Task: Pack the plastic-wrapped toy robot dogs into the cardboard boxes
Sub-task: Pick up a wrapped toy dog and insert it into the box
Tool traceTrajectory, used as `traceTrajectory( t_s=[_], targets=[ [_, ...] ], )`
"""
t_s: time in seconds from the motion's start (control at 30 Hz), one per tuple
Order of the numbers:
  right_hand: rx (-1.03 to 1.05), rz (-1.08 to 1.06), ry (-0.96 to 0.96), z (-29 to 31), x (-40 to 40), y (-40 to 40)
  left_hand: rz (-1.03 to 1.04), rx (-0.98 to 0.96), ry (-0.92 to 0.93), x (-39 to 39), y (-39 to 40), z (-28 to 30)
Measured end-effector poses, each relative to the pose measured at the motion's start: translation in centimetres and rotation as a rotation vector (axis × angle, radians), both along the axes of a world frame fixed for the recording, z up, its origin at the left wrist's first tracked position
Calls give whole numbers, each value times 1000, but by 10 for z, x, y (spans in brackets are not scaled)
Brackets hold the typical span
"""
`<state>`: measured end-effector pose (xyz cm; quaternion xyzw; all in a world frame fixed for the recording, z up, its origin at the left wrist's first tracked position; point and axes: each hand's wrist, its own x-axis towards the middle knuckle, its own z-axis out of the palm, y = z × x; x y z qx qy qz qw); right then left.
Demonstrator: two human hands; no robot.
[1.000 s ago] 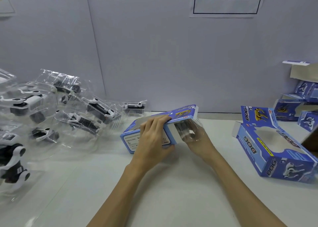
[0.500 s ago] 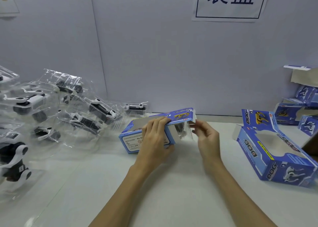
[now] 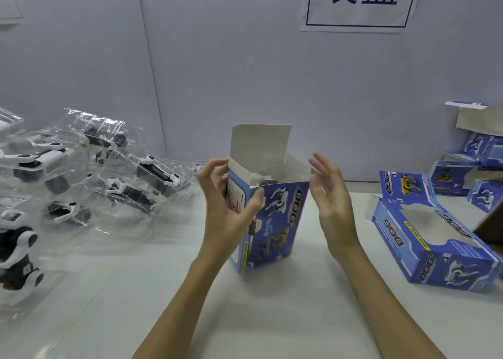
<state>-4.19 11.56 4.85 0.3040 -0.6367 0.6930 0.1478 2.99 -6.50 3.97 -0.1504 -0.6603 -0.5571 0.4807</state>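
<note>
Now the left hand [image 3: 231, 209] grips a blue cardboard box [image 3: 272, 222] standing upright on the white surface [image 3: 272, 318], thumb on its printed front and fingers curled round its side. Its top flap [image 3: 260, 143] stands open, and something dark shows just inside. The right hand [image 3: 330, 195] hovers just beside the box with fingers spread, holding nothing. Plastic-wrapped toy robot dogs [image 3: 141, 184] lie heaped at left. Another windowed box [image 3: 435, 244] lies on its side at right, with more boxes [image 3: 473, 168] stacked behind it.

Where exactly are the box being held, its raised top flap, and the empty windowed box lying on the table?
held box [image 3: 275, 222]: head view, blue printed front panel.
top flap [image 3: 260, 141]: head view, plain inner face.
windowed box [image 3: 432, 252]: head view, blue side wall.
</note>
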Motion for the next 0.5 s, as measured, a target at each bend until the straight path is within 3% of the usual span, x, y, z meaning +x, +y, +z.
traceTrajectory(
  t_s=[0.1,0.33,0.5],
  targets=[
    [90,122,1,0,10,-6,-117,79,-126,3,4,0],
    [58,113,-13,-4,16,-18,-181,138,-305,-2,-5,-11],
    [-6,78,-63,0,12,-20,-77,142,-222,-4,0,-1]
  ],
)
